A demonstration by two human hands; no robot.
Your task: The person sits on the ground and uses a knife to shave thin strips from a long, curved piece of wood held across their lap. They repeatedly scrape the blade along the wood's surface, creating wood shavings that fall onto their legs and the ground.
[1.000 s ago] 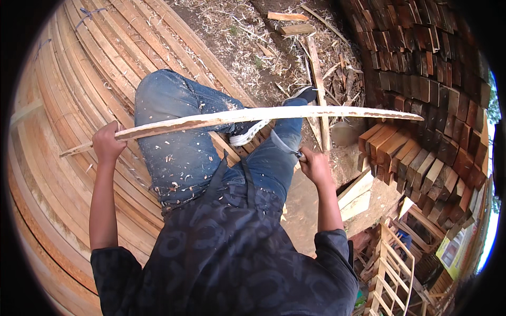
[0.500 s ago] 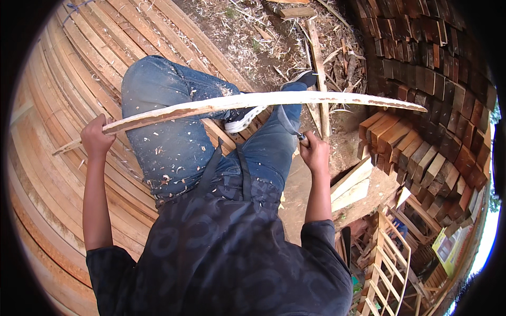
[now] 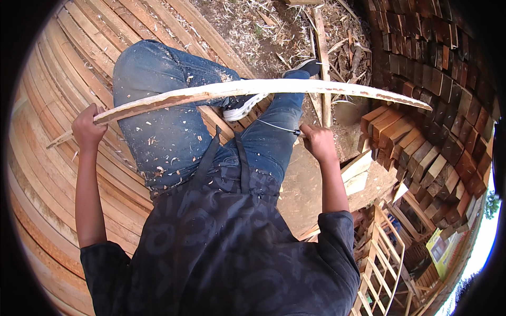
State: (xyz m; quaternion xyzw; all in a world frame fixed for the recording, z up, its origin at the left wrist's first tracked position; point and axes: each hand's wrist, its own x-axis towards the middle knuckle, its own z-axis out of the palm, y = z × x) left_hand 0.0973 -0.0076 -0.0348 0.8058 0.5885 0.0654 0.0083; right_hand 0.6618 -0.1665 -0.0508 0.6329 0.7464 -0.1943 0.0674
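Note:
A long pale wooden strip (image 3: pixel 221 89), with brown bark-like patches along its near side, lies across my thighs and reaches out to the right. Near its narrow left end my left hand (image 3: pixel 88 128) is closed around it; the tip pokes out past the fist. My right hand (image 3: pixel 319 142) grips the handle of a curved-bladed knife (image 3: pixel 276 127). Its blade is seen nearly edge-on as a thin line over my right thigh, pointing left, apart from the strip and on the near side of it.
Sawn boards (image 3: pixel 47 195) lie side by side under me and to the left. Shavings cover the ground (image 3: pixel 247 31) ahead. Stacked timber (image 3: pixel 432 79) rises at the right, with cut beam ends (image 3: pixel 392 129) jutting out. A slatted wooden frame (image 3: pixel 380 263) stands at lower right.
My right hand has drawn the knife back toward me, off the strip, and the blade has turned edge-on. The strip and my left hand have shifted slightly away and left.

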